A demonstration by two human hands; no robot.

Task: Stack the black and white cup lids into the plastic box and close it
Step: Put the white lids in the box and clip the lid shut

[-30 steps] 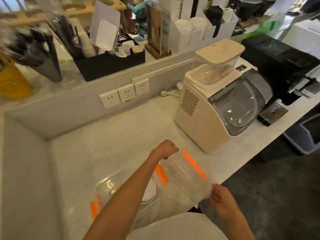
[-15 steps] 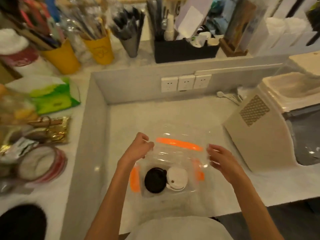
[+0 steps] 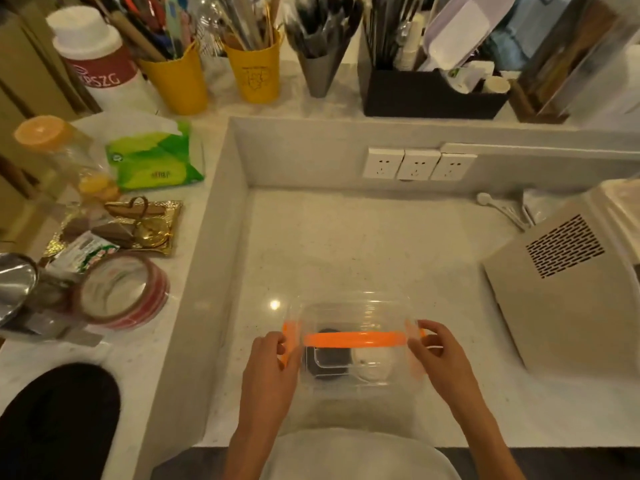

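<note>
Plastic box (image 3: 356, 384) stands on the pale counter (image 3: 346, 244) near its front edge, straight ahead of the person. On the raised ledge at the far left lie a roll of tape (image 3: 121, 296) and, behind it, a green tissue pack (image 3: 156, 161). The left hand (image 3: 273, 365) grips the left end of the clear cover (image 3: 353, 313) at an orange clip, fingers curled round it. Inside the box the black lid (image 3: 327, 367) lies on the left and the white lid (image 3: 375, 365) just beside it on the right. The right hand (image 3: 438, 355) pinches the cover's right end. Whether the cover sits fully down on the box cannot be told. A beige machine (image 3: 554, 306) stands well off to the right.
</note>
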